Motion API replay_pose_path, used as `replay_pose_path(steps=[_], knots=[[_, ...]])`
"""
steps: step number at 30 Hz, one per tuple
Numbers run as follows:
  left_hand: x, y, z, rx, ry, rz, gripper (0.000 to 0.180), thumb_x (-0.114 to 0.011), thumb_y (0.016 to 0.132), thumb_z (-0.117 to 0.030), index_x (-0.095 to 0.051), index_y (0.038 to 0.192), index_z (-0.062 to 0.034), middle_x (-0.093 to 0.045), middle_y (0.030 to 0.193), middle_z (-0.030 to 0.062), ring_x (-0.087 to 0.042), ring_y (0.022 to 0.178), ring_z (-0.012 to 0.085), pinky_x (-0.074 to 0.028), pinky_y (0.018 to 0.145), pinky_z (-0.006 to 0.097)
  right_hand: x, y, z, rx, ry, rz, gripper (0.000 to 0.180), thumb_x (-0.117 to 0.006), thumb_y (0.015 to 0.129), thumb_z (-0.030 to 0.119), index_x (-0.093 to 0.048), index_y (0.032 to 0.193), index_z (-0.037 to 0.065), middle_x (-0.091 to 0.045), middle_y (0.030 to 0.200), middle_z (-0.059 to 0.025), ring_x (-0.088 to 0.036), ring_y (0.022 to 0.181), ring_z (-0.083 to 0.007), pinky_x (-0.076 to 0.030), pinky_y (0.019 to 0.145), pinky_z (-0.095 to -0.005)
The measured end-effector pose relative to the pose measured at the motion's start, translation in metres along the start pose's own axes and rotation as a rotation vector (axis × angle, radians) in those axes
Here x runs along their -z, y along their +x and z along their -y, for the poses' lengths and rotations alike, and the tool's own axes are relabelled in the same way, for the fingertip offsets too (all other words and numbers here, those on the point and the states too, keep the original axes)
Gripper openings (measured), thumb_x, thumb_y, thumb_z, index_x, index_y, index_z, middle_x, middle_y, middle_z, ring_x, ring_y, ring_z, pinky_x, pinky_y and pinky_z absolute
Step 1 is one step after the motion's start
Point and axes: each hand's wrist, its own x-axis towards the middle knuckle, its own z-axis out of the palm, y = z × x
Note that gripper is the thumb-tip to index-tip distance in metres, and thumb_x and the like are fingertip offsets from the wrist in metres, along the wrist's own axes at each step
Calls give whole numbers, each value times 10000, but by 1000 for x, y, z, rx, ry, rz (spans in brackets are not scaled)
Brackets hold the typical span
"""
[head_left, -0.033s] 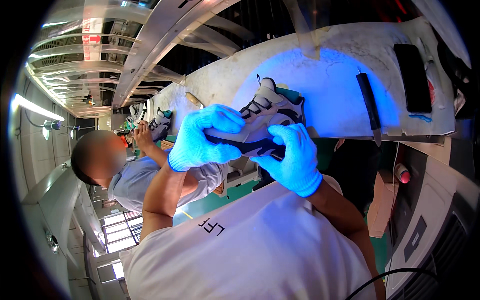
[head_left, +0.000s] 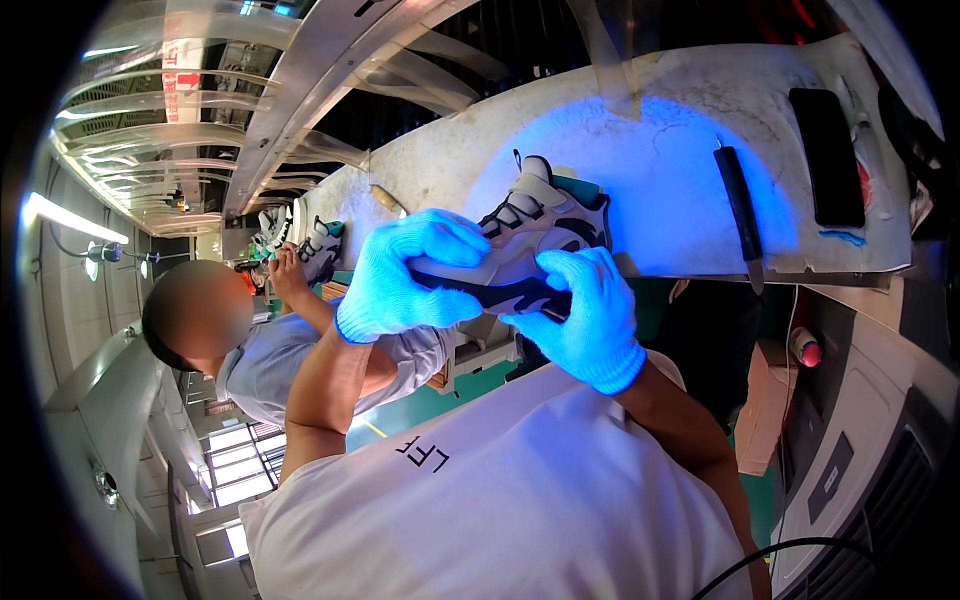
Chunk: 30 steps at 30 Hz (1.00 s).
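Note:
Both my hands wear knit gloves that glow blue under the lamp light. Between them is a sneaker (head_left: 520,240) in white and grey with black patches, a teal heel and a dark sole edge. My left hand (head_left: 405,275) is closed round the toe end, its thumb under the sole edge. On the near side, my right hand (head_left: 585,315) grips the sole edge and lower upper between thumb and fingers. The shoe is tilted, its side toward me, with the heel over the bench. Parts of the toe are hidden by my left glove.
A pale, stained bench top (head_left: 440,145) carries a blue light patch. Right of the shoe lies a slim black-handled tool with a blade (head_left: 740,205), then a black phone (head_left: 826,160). At left, a co-worker (head_left: 290,350) sits by more sneakers (head_left: 322,248). A wooden-handled tool (head_left: 388,201) lies between.

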Motion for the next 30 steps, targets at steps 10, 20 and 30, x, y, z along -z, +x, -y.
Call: replay_pose_path(steps=[10,20,30], knots=[[-13,22,-23,-282,511,-51,627,-1080,622,-417,-771,1018,-42,-791,1058,138,-797,946,344,-640,789,421,4,9,11,-41,63,-11,769,-1024,756,210,-620,1393,64,-650,1040,-91,-661,835,-249,-573,702,-409],[-6,27,-17,-338,527,-10,614,-1088,613,-406,-786,1004,-41,-792,1041,141,-804,885,306,-637,727,384,11,17,3,-71,43,53,788,-1019,752,244,-584,1390,89,-668,1041,-97,-688,875,-312,-576,711,-458],[13,25,9,-99,281,28,649,-1056,671,-460,-782,1056,-15,-795,1136,202,-803,1021,367,-637,907,432,4,30,-15,-26,-73,90,822,-1053,672,407,-627,1310,113,-690,1062,-76,-693,884,-284,-578,696,-432]])
